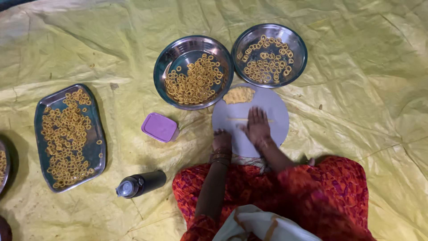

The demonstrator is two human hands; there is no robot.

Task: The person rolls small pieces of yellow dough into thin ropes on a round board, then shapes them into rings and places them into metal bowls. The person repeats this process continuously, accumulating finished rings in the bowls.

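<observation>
The right hand (257, 126) lies flat and spread, palm down, on the round grey board (272, 105), pressing on a thin strand of yellow dough (236, 119) that runs sideways across the board and pokes out past the fingers on the left. The left hand (221, 139) rests at the board's near left edge, bangles at the wrist; its fingers look curled, and whether they pinch anything cannot be told from here. A lump of yellow dough (239, 94) sits at the far edge of the board, just below the two steel bowls.

The left bowl (166, 62) holds a heap of small dough rings, its rim touching the board; the right bowl (298, 44) holds a thinner scatter of the same rings. Off to the left, a rectangular steel tray (96, 147) carries many more rings. Between tray and board sits a small purple lidded box (159, 127), and nearer the person a dark bottle (141, 183) lies on its side. Everything rests on a crumpled yellow plastic sheet (356, 102) spread over the floor.
</observation>
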